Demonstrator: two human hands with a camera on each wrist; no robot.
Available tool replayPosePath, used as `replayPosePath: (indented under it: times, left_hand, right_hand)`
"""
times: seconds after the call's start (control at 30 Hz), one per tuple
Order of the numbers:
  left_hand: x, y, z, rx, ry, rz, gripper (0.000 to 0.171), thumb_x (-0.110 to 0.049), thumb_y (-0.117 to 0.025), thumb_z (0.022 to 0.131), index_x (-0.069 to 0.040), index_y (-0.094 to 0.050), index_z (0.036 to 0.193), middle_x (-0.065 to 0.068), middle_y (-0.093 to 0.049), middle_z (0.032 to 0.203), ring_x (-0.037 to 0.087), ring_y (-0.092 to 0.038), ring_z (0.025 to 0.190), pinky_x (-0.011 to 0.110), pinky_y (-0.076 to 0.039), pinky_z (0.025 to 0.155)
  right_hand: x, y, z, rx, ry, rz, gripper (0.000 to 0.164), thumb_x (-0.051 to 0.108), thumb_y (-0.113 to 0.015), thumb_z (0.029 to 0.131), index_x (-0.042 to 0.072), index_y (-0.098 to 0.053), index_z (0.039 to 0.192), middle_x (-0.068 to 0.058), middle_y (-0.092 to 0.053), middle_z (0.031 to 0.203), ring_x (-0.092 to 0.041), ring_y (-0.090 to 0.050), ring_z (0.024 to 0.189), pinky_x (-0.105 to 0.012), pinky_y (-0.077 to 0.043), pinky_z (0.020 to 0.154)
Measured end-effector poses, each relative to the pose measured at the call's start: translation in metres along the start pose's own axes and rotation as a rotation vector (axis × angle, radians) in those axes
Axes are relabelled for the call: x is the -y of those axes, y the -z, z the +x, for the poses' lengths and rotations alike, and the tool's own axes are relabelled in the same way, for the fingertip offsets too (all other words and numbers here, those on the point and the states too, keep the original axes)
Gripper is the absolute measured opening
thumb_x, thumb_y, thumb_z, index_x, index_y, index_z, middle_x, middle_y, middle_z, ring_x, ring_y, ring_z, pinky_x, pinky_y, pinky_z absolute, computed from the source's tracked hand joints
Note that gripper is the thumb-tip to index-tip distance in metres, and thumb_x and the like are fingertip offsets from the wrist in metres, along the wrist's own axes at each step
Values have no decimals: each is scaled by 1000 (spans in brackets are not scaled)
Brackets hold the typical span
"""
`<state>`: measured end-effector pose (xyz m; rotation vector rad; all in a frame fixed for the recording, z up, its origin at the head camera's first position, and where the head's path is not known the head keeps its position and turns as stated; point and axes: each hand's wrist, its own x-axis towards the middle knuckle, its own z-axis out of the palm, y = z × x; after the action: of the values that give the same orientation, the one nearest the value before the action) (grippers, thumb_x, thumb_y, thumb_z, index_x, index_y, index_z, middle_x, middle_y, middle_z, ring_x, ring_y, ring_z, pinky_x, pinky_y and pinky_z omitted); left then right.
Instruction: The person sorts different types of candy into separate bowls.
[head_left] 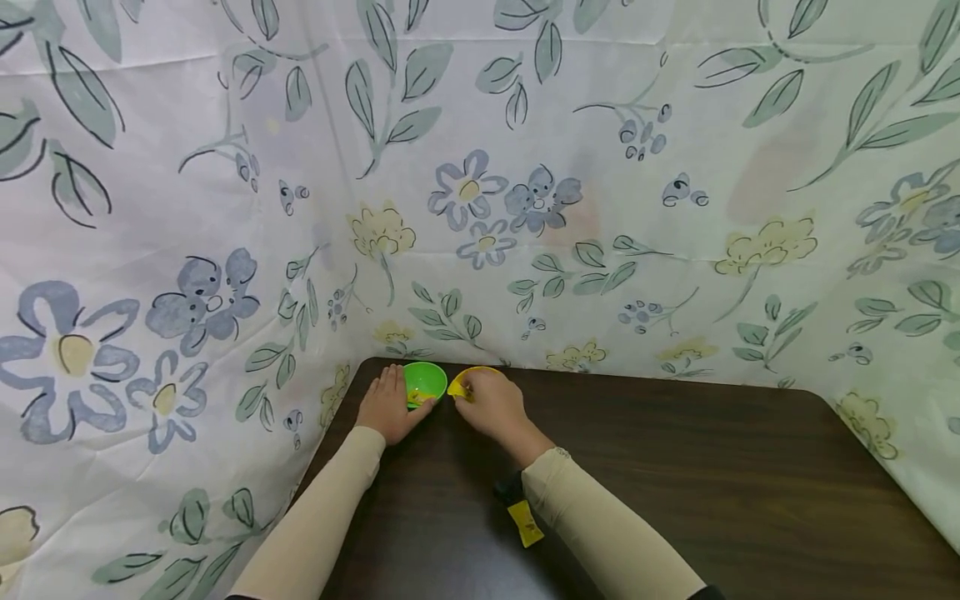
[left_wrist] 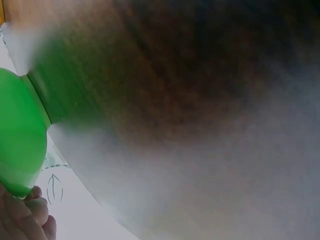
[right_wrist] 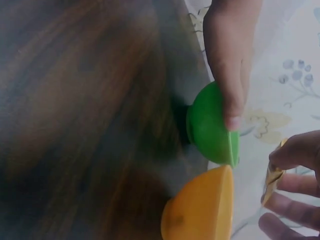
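Note:
My left hand (head_left: pixel 387 407) holds the green bowl (head_left: pixel 436 377) at the table's far left corner. Its fingers lie along the bowl's left side, and the thumb presses the near rim; in the left wrist view, fingertips (left_wrist: pixel 37 212) show at the bowl's edge. Several yellow wrapped pieces (head_left: pixel 420 397) lie inside. Just to the right stands an orange-yellow bowl (right_wrist: pixel 197 210), partly hidden behind my right hand (head_left: pixel 491 404) in the head view. Between thumb and fingers, that hand pinches a small yellow foil packet (right_wrist: pixel 273 177), held up by the bowls' rims.
By my right cuff, a black piece (head_left: pixel 510 487) joins a yellow piece with dark marks (head_left: pixel 527 525). The dark wooden table (head_left: pixel 720 467) stretches to the right. Floral cloth (head_left: pixel 480 208) hangs close behind the bowls and along the left side.

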<state>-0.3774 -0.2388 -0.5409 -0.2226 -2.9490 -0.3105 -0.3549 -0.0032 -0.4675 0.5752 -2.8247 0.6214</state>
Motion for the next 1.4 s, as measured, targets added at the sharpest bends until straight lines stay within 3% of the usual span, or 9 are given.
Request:
replayPosePath:
  times: [0.1,0.4,0.63,0.8,0.97,1.2,1.4]
  left_hand:
    - [-2,0,1,-2,-6,-7,110,-76,-45,100,13,-27,162,33,-33,168,46,-32,158,58,-27,130]
    - [-3,2,2,13,-10,2,109,-76,-44,101,12,-25,163,32,-30,169,46,-29,160,58,-26,131]
    - [-6,-1,1,38,-19,-25,109,-75,-44,101,11,-23,164,31,-28,171,45,-27,161,57,-24,132]
    - [-8,-3,-1,59,-11,-10,111,-79,-40,100,10,-22,165,30,-27,172,44,-26,162,56,-24,132]
    - [-8,-3,-1,57,-14,-17,113,-81,-38,100,11,-22,165,30,-27,172,45,-25,162,57,-23,132]
    - [-5,2,-1,46,-12,5,108,-73,-47,102,12,-22,164,32,-28,170,46,-27,161,58,-25,131]
    - [1,2,-1,21,0,10,108,-73,-48,101,13,-25,162,34,-31,168,47,-30,159,58,-27,130]
  right_hand:
    - [0,-1,5,-4,-2,-25,21,30,-75,93,19,-80,109,2,-74,102,-14,-62,81,-32,-52,61]
    - [9,-11,14,-36,44,2,20,26,-75,92,10,-80,104,-4,-73,94,-18,-64,82,-34,-56,71]
    - [14,-24,21,-56,-12,39,17,27,-75,92,13,-78,102,-2,-71,96,-19,-64,86,-36,-55,71]
    - [16,-31,24,-64,-2,73,31,33,-73,99,11,-78,120,-6,-76,115,-25,-70,105,-43,-62,87]
    - [16,-34,24,-74,27,89,40,35,-70,103,10,-74,133,-9,-74,131,-30,-68,122,-49,-59,102]
    - [15,-23,15,-87,81,118,29,30,-71,101,10,-78,120,-8,-74,120,-28,-69,112,-46,-61,92]
    - [11,-7,-1,-53,123,152,33,37,-73,99,10,-77,118,-6,-73,114,-23,-71,100,-40,-62,86]
